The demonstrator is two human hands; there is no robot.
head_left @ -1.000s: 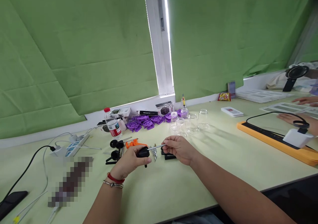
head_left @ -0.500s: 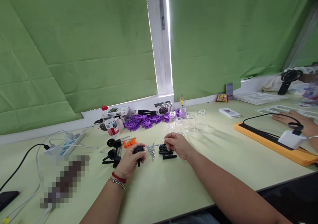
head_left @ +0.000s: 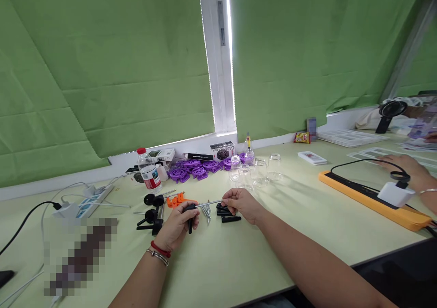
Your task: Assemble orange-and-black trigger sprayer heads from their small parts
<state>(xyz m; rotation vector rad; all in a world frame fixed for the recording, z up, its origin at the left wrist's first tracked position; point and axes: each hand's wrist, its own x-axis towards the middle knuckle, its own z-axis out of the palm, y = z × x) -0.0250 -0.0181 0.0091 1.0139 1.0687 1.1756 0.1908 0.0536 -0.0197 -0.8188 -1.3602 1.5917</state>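
My left hand (head_left: 177,228) is closed around the black head of a metal rod with a black handle (head_left: 190,225). Its thin shaft (head_left: 209,203) points right, held nearly level above the table. At the far end of the shaft, the fingertips of my right hand (head_left: 243,204) are pinched together, partly hiding the tip. Several black tapered sleeves (head_left: 231,219) lie below my right fingers. Loose silver screws (head_left: 206,212) rest between the hands. Left of my left hand are more black-headed rods (head_left: 150,216), with orange clips (head_left: 176,200) just behind that hand.
Purple plastic parts (head_left: 191,167) are heaped at the back beside a red-capped bottle (head_left: 149,173). Clear glass jars (head_left: 260,169) stand behind my right hand. An orange power strip (head_left: 372,203) lies right, near another person's hand (head_left: 403,166). White cables and a power strip (head_left: 95,201) lie left.
The camera view has shifted slightly, so the scene sits a little lower and further left. Both hands keep the same hold on the rod, with only slight movement at the right fingertips.
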